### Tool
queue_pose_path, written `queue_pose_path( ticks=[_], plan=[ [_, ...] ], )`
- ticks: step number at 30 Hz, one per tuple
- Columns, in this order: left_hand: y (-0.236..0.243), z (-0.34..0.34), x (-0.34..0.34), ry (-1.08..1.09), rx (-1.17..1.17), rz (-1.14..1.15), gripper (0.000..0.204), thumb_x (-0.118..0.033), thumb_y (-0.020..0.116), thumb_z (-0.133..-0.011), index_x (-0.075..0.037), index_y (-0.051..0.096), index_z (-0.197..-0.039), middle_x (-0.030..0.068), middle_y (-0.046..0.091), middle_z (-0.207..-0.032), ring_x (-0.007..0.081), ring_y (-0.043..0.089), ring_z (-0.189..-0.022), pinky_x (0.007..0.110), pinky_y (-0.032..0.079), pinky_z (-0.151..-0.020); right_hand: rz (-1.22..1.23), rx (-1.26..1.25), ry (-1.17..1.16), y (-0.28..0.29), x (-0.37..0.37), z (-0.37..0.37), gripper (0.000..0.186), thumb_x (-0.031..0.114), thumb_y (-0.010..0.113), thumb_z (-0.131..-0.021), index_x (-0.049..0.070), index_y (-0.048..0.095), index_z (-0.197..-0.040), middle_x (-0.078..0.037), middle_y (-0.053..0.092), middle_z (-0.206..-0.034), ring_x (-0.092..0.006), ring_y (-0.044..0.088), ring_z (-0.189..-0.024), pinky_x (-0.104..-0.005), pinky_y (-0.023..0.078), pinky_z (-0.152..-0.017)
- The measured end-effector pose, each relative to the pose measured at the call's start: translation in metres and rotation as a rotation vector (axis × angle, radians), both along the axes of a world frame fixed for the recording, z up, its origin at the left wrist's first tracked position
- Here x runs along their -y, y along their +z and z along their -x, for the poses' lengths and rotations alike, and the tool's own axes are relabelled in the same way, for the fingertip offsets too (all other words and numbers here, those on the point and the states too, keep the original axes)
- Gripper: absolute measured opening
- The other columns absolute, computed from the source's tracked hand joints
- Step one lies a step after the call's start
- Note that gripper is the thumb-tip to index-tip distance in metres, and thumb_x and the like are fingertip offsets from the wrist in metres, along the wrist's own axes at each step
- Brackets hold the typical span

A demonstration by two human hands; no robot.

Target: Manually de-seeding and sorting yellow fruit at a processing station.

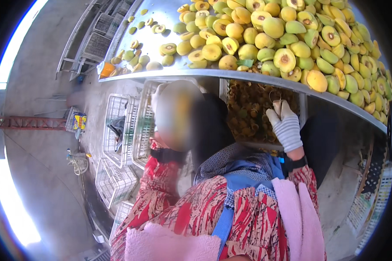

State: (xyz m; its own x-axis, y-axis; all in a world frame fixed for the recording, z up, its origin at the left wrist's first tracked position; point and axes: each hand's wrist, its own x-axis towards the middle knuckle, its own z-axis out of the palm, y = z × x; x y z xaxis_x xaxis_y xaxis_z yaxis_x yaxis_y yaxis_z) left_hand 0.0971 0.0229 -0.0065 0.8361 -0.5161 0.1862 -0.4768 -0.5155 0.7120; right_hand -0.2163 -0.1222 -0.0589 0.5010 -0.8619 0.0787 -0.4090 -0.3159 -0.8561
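Note:
My left hand [173, 115], in a white glove, is over the plastic crates left of my knees. It is badly blurred; a yellowish patch shows in it, but I cannot make out the fingers or what they hold. My right hand [286, 127] wears a grey-and-white striped glove. Its fingers are closed around a small tool with a thin wire loop [272, 95], above a crate of brownish fruit scraps [248, 114] between my legs. Halved yellow-green peaches [287, 58], many with the pit showing, are heaped on the metal table [130, 74] in front.
White plastic crates [117, 180] stand on the floor at the left, one with dark cloth [117, 128] in it. An orange cup-like object [105, 69] sits at the table's left corner. The table's metal edge runs just beyond my hands. More crates [366, 209] are at the right.

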Motion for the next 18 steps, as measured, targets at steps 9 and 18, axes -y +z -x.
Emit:
queue_pose_path(
  ticks=[9, 18],
  plan=[
    [0.034, -0.044, 0.135, -0.352, 0.087, -0.786, 0.040, -0.036, 0.059, -0.079, -0.008, 0.060, -0.107, 0.0189, 0.064, -0.098, 0.0338, 0.060, -0.096, 0.041, 0.046, -0.084, -0.329, 0.122, 0.164, 0.000, -0.031, -0.035, 0.027, 0.021, 0.061, -0.084, 0.002, 0.049, -0.098, -0.018, 0.060, -0.075, -0.0393, 0.059, -0.069, -0.0415, 0.046, -0.060],
    [0.033, -0.022, 0.132, -0.312, -0.073, 0.041, 0.030, -0.015, 0.062, -0.071, -0.002, 0.062, -0.098, 0.0119, 0.064, -0.089, 0.0261, 0.061, -0.082, 0.032, 0.049, -0.075, -0.846, 0.209, 0.119, 0.035, -0.040, -0.032, 0.020, 0.024, 0.057, -0.088, 0.008, 0.050, -0.098, -0.003, 0.052, -0.069, -0.0115, 0.049, -0.055, -0.0256, 0.041, -0.050]
  ],
)
